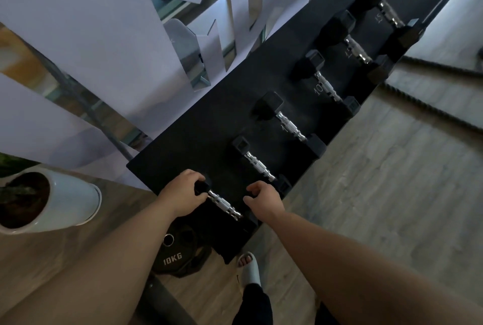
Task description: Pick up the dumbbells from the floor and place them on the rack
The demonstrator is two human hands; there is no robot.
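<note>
Dumbbell seating is the step you are doing: the nearest one is lying at the rack's near end, at 7 o'clock from its five neighbours. Your left hand is curling its fingers round the far head; your right hand is hovering, fingers half spread and empty. You are wise steadying both heads and keeping the handle parallel to its neighbour.

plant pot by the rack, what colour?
White pot, dark soil inside; it shows in the head view, lower left, on the floor beside the rack.
</note>
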